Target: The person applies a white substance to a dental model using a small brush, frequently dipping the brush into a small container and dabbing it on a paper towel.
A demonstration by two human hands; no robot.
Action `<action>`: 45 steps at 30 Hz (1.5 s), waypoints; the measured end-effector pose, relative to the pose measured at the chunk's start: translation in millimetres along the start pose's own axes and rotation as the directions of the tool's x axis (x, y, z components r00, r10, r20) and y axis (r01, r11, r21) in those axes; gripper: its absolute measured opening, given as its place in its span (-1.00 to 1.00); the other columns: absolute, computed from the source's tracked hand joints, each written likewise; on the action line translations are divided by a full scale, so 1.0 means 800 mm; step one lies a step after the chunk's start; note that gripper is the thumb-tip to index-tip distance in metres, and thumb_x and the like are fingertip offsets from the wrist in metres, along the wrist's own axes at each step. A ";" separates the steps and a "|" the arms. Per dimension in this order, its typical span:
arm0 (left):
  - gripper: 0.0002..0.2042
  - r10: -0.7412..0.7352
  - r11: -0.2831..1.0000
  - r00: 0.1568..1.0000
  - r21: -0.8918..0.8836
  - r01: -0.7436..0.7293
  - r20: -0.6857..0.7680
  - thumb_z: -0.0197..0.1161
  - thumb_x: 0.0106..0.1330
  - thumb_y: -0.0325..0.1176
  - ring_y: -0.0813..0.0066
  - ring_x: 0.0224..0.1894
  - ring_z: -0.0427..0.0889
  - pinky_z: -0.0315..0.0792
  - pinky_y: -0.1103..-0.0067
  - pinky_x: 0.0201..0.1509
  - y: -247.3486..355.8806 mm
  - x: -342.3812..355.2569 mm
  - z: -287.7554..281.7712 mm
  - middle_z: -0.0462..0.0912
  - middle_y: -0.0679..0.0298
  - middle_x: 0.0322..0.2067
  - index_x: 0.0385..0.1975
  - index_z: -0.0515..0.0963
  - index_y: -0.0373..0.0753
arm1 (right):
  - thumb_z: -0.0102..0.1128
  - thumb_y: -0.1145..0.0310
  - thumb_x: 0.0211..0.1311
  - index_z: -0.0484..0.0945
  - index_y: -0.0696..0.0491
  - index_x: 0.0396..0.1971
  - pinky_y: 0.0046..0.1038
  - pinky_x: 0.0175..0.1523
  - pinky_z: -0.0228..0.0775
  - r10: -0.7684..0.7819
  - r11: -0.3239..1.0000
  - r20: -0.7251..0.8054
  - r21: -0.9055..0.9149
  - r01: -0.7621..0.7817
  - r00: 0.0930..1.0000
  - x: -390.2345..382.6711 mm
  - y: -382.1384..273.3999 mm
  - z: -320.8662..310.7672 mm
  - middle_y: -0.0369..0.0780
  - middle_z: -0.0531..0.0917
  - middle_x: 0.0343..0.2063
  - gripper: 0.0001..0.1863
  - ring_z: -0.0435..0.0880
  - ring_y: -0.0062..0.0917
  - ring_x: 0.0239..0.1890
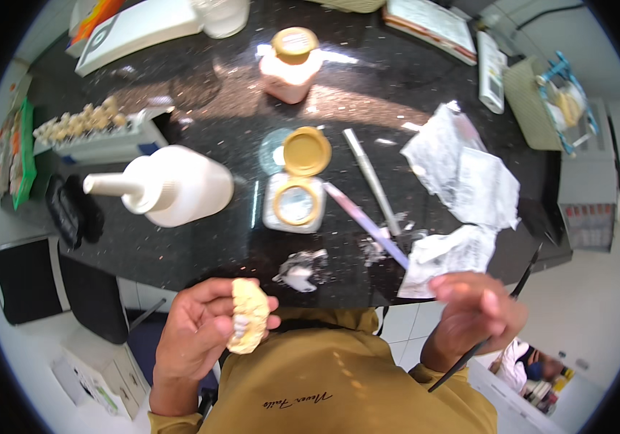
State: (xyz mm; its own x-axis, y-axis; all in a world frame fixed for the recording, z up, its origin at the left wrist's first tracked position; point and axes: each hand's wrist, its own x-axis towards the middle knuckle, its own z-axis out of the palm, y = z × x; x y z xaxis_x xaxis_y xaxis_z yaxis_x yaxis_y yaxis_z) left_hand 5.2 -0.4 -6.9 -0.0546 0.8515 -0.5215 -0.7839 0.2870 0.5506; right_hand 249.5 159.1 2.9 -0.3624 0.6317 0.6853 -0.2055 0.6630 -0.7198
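My left hand (196, 329) grips a yellow dental cast (253, 318) between thumb and fingers, held just off the near table edge. Pale teeth show along the cast's left side. A thin dark rod-like tool (458, 364) runs slantwise through my right hand (480, 311), its fingers curled and slightly blurred. The tool's exact kind is unclear. Between the hands, white residue (299, 278) lies on the dark table. Beyond it sits an uncapped clear jar (272, 218), its gold lid (307, 152) lying behind. A lilac stick (368, 225) and a silvery rod (372, 181) lie to its right.
Crumpled white sheets (447, 253) spread at the right. To the left lies a white spouted bottle (198, 188), with a rack of tan pieces (89, 123) behind it. A gold-lidded pink jar (290, 78) stands at the back. A woven basket (531, 98) stands far right.
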 end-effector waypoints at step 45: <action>-0.45 0.131 0.991 0.957 -0.022 -0.129 0.259 0.32 0.17 -0.33 0.22 -0.06 0.60 0.55 0.37 0.01 -0.058 0.051 0.127 0.49 0.04 -0.05 0.09 0.23 -0.34 | 0.33 0.56 -0.10 0.61 0.16 -0.45 -0.49 -0.33 0.49 0.257 0.858 0.038 -0.468 -0.210 0.966 0.034 -0.043 -0.020 -0.11 0.67 -0.43 -0.86 0.68 -0.38 -0.40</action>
State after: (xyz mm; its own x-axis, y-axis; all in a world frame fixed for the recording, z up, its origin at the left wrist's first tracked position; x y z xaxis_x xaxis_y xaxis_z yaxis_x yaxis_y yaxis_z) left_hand 102.3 65.7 12.3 0.0059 0.9661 -0.2580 -0.7836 0.1648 0.5990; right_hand 261.5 160.3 48.0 -0.4375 0.7648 0.4729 0.3251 0.6249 -0.7098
